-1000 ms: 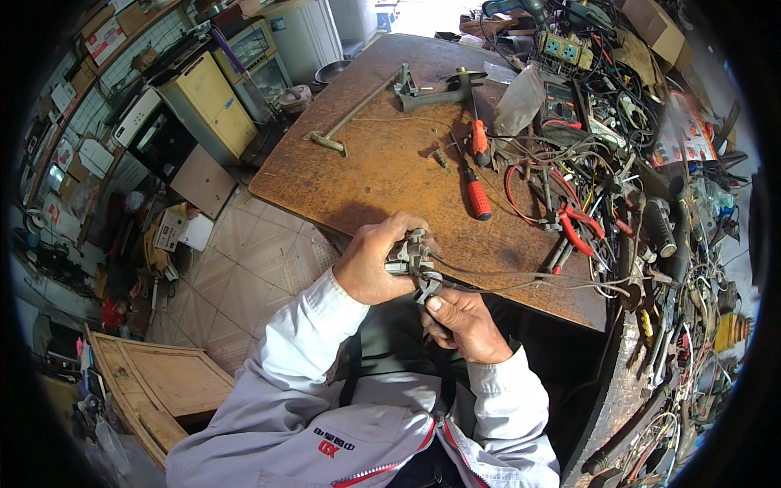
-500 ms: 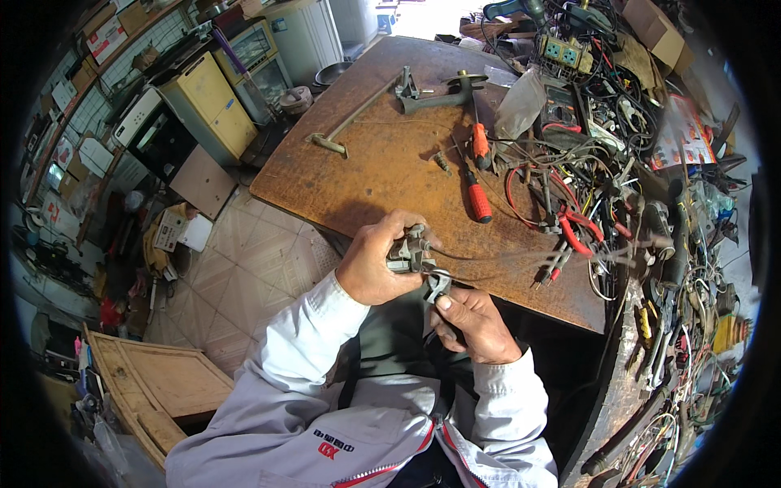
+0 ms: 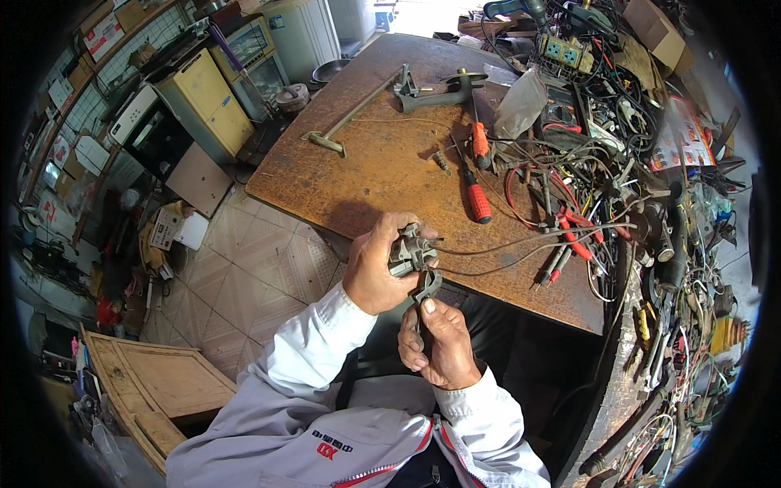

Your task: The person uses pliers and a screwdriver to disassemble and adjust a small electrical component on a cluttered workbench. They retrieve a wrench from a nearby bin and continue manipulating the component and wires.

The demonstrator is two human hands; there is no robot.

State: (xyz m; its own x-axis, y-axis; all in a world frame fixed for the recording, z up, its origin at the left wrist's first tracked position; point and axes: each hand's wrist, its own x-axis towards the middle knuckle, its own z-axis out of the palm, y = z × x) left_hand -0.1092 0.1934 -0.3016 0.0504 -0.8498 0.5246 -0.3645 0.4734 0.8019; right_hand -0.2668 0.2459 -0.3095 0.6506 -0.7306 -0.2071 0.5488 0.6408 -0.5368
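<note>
My left hand [image 3: 370,268] is closed around a grimy grey metal assembly [image 3: 407,254] with wires [image 3: 488,248] trailing right over the table. Just below it, my right hand [image 3: 439,346] grips a flat grey metal piece [image 3: 427,286], thumb on its lower part; its upper end is against or very near the assembly. I cannot make out whether it is a tool or a bracket. Beyond my hands lie two red-handled screwdrivers [image 3: 477,199], a small spring-like part [image 3: 442,163] and red-handled pliers [image 3: 575,240].
The wooden table [image 3: 317,191] also bears a long metal rod [image 3: 358,110] and a dark pipe-like fitting [image 3: 431,100]. A dense heap of cables and tools [image 3: 659,358] lines the right. A wooden panel [image 3: 154,382] stands lower left, appliances [image 3: 211,106] beyond the tiled floor [image 3: 228,285].
My right hand has moved down and left with the metal piece, turning more upright. My left hand and the assembly have shifted slightly. The trailing wires have moved.
</note>
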